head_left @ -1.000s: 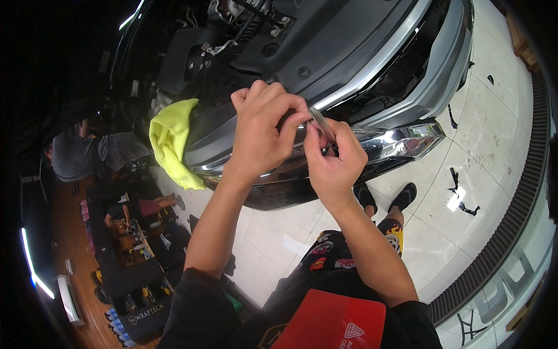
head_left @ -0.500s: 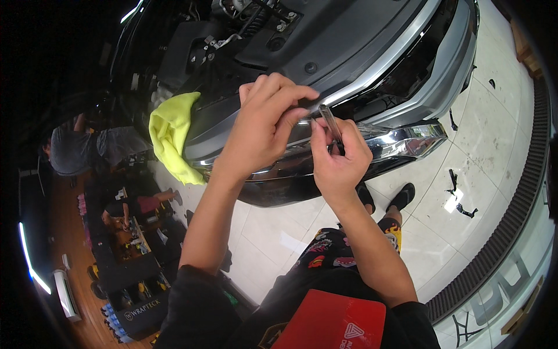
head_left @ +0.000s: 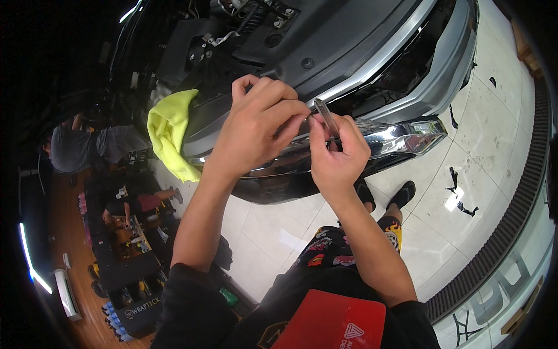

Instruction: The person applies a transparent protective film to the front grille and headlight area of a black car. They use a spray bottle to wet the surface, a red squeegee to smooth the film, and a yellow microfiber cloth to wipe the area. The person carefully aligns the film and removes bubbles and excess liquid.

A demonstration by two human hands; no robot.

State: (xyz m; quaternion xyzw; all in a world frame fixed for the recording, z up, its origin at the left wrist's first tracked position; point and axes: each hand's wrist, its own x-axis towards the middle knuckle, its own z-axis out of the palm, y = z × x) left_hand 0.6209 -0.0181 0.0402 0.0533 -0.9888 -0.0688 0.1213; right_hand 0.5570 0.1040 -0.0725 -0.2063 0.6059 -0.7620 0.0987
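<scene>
Both hands meet over the front corner of a car with its bonnet raised. My right hand (head_left: 342, 156) grips a slim silver tool (head_left: 326, 116), which looks like a thin cutter knife; its upper end sticks out above the fingers. Right beside it, my left hand (head_left: 256, 128) has thumb and forefinger pinched together at the right fingertips. Anything between them is too small to make out. Beneath the hands runs the chrome trim (head_left: 401, 139) of the front end, partly hidden by them. A yellow-green cloth (head_left: 170, 134) drapes over the car's edge to the left.
The engine bay (head_left: 256, 35) and silver grille bar (head_left: 383, 46) lie ahead. Black scraps (head_left: 453, 180) are on the tiled floor (head_left: 430, 232). A red flat pouch (head_left: 334, 320) hangs at my chest. Two people (head_left: 87, 148) are at the left, near a black workbench (head_left: 128, 279).
My left hand has dipped slightly, its forefinger curling in from a more stretched pose to a pinch at the right fingertips. The tool and right hand shifted slightly left.
</scene>
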